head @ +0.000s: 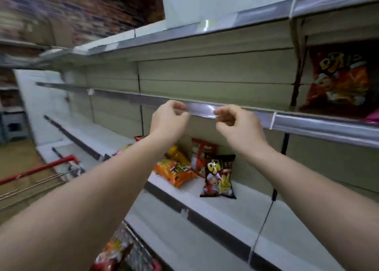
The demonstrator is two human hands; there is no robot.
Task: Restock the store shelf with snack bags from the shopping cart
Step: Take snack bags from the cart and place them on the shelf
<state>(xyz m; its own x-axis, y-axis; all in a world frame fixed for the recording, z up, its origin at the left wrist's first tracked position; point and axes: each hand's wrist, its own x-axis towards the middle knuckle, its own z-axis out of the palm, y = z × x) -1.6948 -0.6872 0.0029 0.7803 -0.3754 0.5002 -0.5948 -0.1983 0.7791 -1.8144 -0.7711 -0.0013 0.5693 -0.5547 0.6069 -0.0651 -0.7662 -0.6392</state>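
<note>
At shelf edge (205,108): both hands loosely curled, holding nothing; snack bags (218,177) below; cart (41,169) left.

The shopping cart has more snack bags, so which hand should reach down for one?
Probably the left hand. The shopping cart with its red rim sits low on that side, below the left arm. The right hand would have to cross over. Neither hand holds a bag.
</note>
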